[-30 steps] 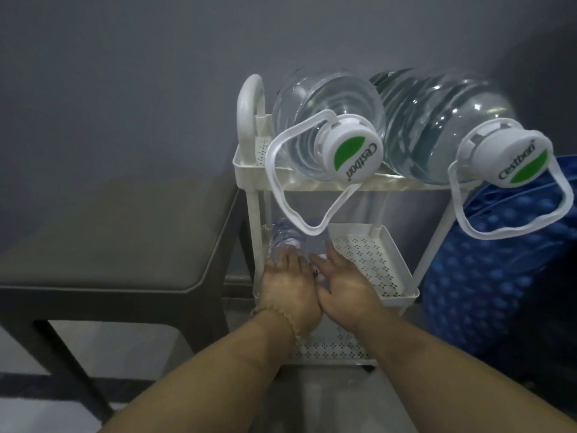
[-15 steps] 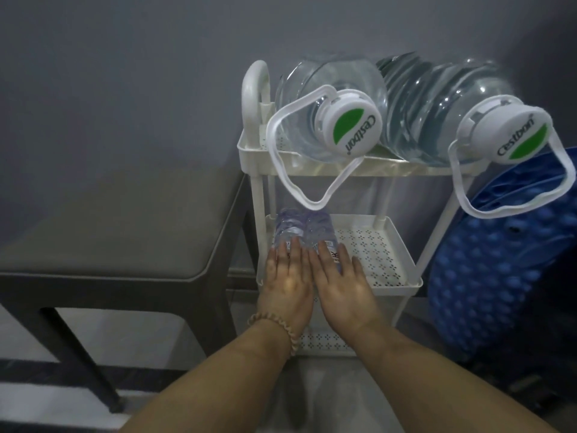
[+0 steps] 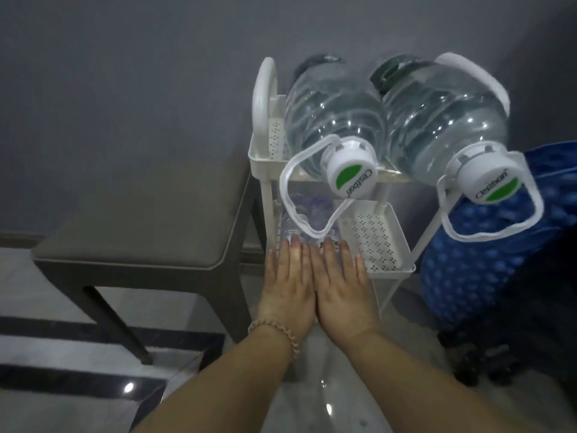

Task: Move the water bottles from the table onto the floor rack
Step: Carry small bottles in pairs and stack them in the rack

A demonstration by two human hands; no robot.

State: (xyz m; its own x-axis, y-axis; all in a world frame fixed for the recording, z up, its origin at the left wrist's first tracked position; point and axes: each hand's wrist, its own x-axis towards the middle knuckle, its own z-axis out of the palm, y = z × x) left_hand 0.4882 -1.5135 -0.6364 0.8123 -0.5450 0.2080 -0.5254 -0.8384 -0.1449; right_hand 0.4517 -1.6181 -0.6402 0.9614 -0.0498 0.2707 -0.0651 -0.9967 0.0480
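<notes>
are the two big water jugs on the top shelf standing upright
No, the left jug and right jug both lie on their sides across the rack's top shelf.

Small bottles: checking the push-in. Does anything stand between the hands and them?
Nothing visible does: the left hand and right hand lie flat, fingertips at the bottles on the middle shelf. The handle of the left jug hangs over them, not between.

left cap (image 3: 352,178): "Cestbon" | right cap (image 3: 488,182): "Cestbon" | small bottle label (image 3: 331,245): unreadable
</notes>
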